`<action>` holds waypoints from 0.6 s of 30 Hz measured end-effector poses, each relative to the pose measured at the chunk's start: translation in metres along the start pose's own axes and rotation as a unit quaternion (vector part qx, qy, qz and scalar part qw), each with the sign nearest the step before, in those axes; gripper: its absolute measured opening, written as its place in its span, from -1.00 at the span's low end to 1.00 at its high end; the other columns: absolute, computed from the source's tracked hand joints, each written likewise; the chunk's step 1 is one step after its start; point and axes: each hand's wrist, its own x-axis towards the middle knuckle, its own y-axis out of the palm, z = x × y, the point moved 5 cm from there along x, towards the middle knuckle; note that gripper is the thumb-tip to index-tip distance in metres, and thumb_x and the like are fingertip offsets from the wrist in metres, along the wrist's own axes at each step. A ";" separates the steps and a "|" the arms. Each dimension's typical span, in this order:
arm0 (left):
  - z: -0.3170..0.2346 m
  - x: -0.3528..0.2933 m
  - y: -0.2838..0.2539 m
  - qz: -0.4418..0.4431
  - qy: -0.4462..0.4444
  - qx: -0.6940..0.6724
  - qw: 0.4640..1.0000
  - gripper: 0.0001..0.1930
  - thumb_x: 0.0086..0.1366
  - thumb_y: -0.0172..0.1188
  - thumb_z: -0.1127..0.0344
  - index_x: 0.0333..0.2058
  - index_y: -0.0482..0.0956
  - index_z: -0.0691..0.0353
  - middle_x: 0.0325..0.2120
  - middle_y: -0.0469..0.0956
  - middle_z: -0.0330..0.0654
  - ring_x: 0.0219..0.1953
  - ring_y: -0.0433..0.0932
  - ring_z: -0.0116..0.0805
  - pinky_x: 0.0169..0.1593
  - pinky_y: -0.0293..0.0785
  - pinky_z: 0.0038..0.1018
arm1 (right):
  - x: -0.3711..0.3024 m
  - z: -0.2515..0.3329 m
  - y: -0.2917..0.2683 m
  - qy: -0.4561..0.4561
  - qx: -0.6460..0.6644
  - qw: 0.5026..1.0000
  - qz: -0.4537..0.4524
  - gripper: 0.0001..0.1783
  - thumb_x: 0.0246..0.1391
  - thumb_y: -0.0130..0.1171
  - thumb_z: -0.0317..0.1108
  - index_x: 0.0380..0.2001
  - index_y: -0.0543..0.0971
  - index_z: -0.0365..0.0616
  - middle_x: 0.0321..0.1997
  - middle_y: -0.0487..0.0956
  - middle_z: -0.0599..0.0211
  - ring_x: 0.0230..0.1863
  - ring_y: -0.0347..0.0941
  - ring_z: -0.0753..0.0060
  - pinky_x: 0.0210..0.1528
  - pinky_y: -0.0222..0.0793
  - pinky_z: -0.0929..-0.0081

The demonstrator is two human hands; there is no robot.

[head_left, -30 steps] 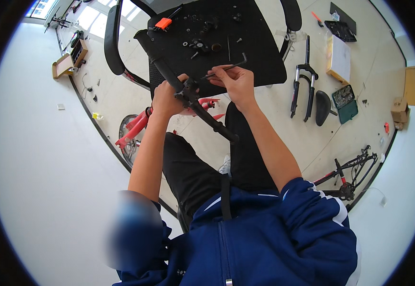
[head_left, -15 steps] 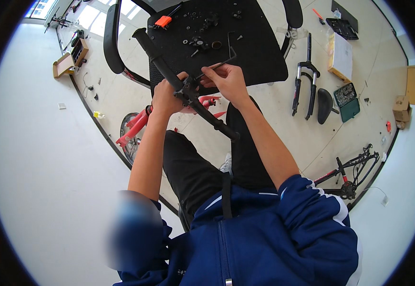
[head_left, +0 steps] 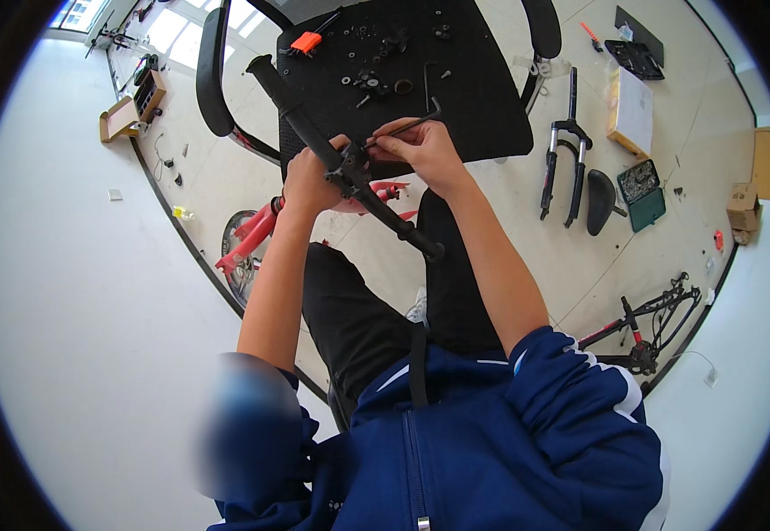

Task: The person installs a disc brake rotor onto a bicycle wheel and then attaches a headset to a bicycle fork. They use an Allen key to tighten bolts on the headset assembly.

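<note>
A black bicycle handlebar [head_left: 304, 124] slants across in front of me, over the red bike frame [head_left: 261, 228]. My left hand [head_left: 308, 183] is wrapped round the stem [head_left: 347, 170] at its middle, fingers partly hidden behind the bar. In my right hand [head_left: 422, 155], pinched between thumb and fingers, is a black hex key [head_left: 411, 124]. Its long arm points at the stem clamp, while the bent end sticks out up and right. Whether the tip sits in a bolt is hidden by my fingers.
A black chair seat [head_left: 482, 97] ahead bears small parts, another hex key [head_left: 427, 87] and an orange-handled tool [head_left: 306, 42]. To the right on the floor lie a suspension fork [head_left: 571, 133], a saddle [head_left: 601, 202], a green toolbox [head_left: 646, 211] and a black bike frame [head_left: 637, 332].
The hex key has turned slightly in my right hand, and its bent end now points differently. My right hand has shifted a little; my left hand stays on the stem.
</note>
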 end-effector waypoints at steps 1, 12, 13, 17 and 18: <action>0.001 0.000 0.001 0.002 0.000 -0.002 1.000 -0.69 0.07 0.44 0.14 -0.31 0.55 0.13 -0.53 0.58 -0.09 -0.40 0.59 0.02 -0.35 0.47 -0.26 | 0.001 -0.001 0.001 -0.006 0.010 1.000 0.006 -0.87 0.16 0.24 -0.52 -0.24 0.64 -0.35 -0.25 0.69 0.07 -0.22 0.68 0.33 -0.09 0.64 0.46; 0.003 -0.002 0.000 0.005 -0.007 0.008 1.000 -0.57 -0.07 0.50 0.27 -0.19 0.55 0.07 -0.43 0.61 -0.07 -0.30 0.60 0.03 -0.26 0.49 -0.27 | -0.016 -0.014 0.023 -0.004 0.097 0.969 -0.226 -0.80 0.08 0.36 -0.48 -0.25 0.65 -0.37 -0.32 0.69 0.18 -0.36 0.64 0.47 -0.27 0.63 0.55; 0.004 -0.002 0.001 0.004 -0.005 0.006 1.000 -0.57 -0.07 0.49 0.26 -0.19 0.55 0.07 -0.44 0.61 -0.07 -0.31 0.60 0.03 -0.26 0.49 -0.27 | -0.017 -0.015 0.025 -0.007 0.099 0.964 -0.245 -0.79 0.07 0.37 -0.48 -0.24 0.65 -0.37 -0.32 0.69 0.19 -0.36 0.64 0.47 -0.28 0.62 0.55; 0.007 -0.001 0.003 0.002 -0.014 -0.007 1.000 -0.59 -0.05 0.49 0.25 -0.20 0.55 0.08 -0.46 0.60 -0.06 -0.33 0.59 0.04 -0.28 0.48 -0.27 | -0.020 -0.015 0.028 -0.005 0.105 0.949 -0.297 -0.77 0.07 0.36 -0.50 -0.20 0.64 -0.38 -0.31 0.68 0.18 -0.34 0.64 0.47 -0.27 0.63 0.54; 0.007 -0.001 0.003 0.002 -0.021 -0.011 1.000 -0.59 -0.04 0.49 0.25 -0.20 0.55 0.09 -0.46 0.59 -0.06 -0.34 0.59 0.05 -0.29 0.48 -0.27 | -0.018 -0.016 0.029 -0.009 0.121 0.950 -0.286 -0.77 0.08 0.34 -0.51 -0.18 0.63 -0.38 -0.29 0.68 0.17 -0.32 0.64 0.46 -0.24 0.63 0.53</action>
